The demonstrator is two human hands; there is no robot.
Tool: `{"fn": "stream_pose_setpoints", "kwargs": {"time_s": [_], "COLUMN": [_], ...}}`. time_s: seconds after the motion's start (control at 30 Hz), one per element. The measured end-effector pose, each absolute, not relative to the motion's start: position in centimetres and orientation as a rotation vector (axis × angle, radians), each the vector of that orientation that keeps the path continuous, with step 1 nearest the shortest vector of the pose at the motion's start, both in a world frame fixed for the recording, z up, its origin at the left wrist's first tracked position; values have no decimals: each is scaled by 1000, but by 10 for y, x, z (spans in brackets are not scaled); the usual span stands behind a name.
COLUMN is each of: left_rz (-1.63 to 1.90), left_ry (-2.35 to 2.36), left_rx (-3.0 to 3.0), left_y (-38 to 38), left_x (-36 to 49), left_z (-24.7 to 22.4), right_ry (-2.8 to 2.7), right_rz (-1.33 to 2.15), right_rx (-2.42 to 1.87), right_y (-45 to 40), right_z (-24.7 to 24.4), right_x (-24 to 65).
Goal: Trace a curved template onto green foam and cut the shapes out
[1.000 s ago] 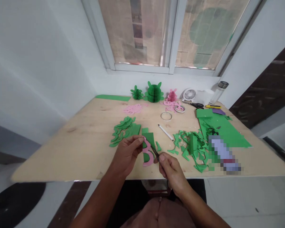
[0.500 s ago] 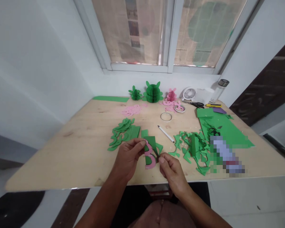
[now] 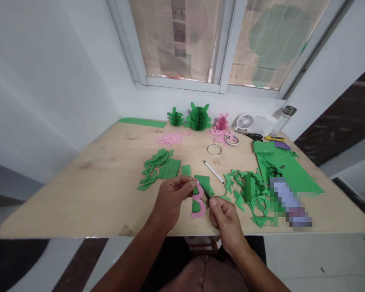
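My left hand [image 3: 174,198] pinches the upper left edge of a pink paper cutout [image 3: 201,211] with rounded scallops, thumb against fingertips. Behind the cutout lies a piece of green paper [image 3: 201,179], held together with it. From the right, my right hand [image 3: 226,217] is closed on what look like small scissors [image 3: 206,194]. Their dark blades reach the paper's right edge, while the handles are hidden in my fingers. A curled green flap stands out beside the blades. Both hands are just above the front of the table.
Stacked green cutouts [image 3: 156,164] lie left, green scraps [image 3: 252,188] right beside a green sheet [image 3: 304,174]. A white pen [image 3: 213,171] and a tape ring [image 3: 214,149] lie mid-table. Behind are pink cutouts [image 3: 170,138], paper figures [image 3: 198,117], a fan [image 3: 245,121], black-handled scissors [image 3: 254,136] and a bottle [image 3: 284,120].
The view has shifted slightly. Both hands and the pink-and-green paper sit a little further right in the picture. The paper is turned slightly, and the blades remain at its right edge.
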State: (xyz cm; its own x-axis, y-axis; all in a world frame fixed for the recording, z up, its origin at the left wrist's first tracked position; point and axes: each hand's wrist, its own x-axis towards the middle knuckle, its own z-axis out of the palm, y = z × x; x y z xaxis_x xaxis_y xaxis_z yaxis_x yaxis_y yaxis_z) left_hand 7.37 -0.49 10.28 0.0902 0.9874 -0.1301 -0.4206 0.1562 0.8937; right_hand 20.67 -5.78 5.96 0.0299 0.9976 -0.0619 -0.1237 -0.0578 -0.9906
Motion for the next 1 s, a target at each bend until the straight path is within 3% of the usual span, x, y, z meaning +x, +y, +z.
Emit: {"fn": "stream_pose_setpoints", "kwargs": {"time_s": [1.0], "left_rz": [1227], "left_ry": [970], "left_rx": [910], "left_y": [1], "left_x": [77], "left_z": [113], "right_ry": [-1040], "right_rz": [1261], "right_rx": [-1188], "right_y": [-51], "right_z": [57], "right_x": [210]}}
